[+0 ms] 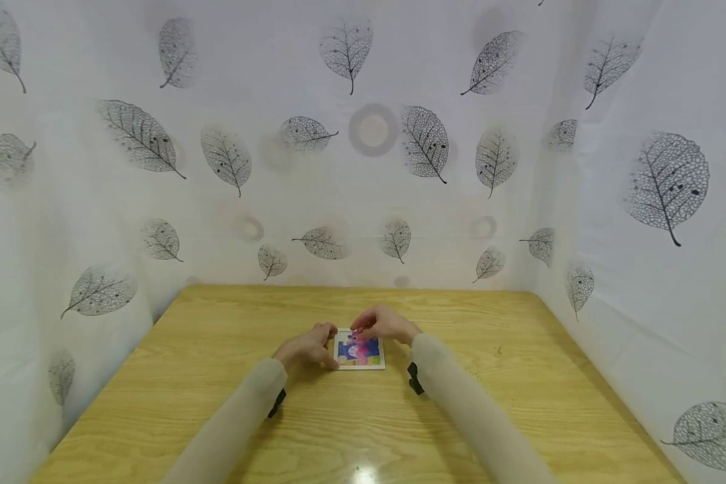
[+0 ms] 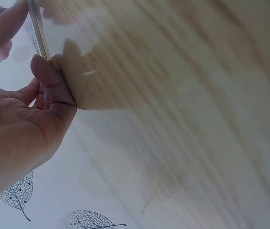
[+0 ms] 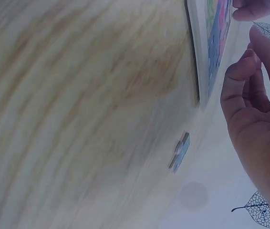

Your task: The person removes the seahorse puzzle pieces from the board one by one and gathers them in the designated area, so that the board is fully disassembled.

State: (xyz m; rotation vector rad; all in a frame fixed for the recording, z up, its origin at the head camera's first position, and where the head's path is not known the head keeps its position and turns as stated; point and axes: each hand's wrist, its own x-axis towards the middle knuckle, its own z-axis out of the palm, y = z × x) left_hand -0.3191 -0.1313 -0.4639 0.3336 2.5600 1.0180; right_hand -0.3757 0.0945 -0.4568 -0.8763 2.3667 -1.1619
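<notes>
A small jigsaw puzzle [image 1: 361,353] in a white-edged tray lies on the table, with a pink, blue and green picture. My left hand [image 1: 308,346] holds the tray's left edge, thumb near the lower corner and fingers near the upper one. In the left wrist view, that hand [image 2: 35,105] rests low against the tray's thin edge [image 2: 39,33]. My right hand [image 1: 386,324] is over the puzzle's top part, fingers bent and pointing left. Thumb and index finger of the right hand [image 3: 264,105] come close together; I cannot tell whether a piece is between them.
In the right wrist view, a loose flat piece [image 3: 179,152] lies on the table beyond the tray. The wooden table [image 1: 248,403] has a leaf-print curtain [image 1: 363,202] at its back and sides. Dark straps [image 1: 415,380] show at both wrists.
</notes>
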